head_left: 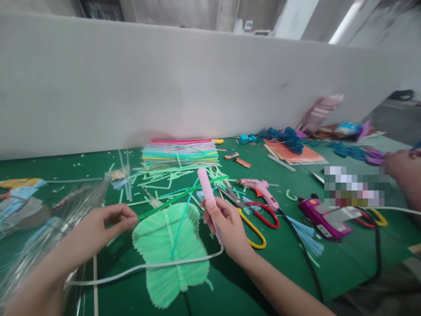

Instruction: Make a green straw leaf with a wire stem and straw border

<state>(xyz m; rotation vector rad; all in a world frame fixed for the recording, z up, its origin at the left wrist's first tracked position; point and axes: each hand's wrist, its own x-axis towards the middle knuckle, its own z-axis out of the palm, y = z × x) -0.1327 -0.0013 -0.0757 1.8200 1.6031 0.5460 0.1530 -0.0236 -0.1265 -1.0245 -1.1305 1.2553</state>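
My left hand [115, 221] has its thumb and fingers pinched together at the near end of a long green pipe cleaner [171, 201]. That strip slants up to the right and crosses the pink stick in my right hand. A pink mini hair straightener [208, 186], a rounded stick with a white cord, is gripped in my right hand [226, 224] and points up and away. Below and between both hands lies a light green fuzzy leaf-shaped piece [171, 259] with a paler middle rib. A thin teal strip [184, 215] lies across it, and the white cord [148, 266] passes over it.
Bundled coloured pipe cleaners [180, 153] lie against the white partition [184, 87]. Right of my hand are scissors [253, 213], a pink glue gun [259, 188] and a purple device [325, 219]. Clear wrapped stems [79, 210] lie left. Another person's hand [403, 171] is far right.
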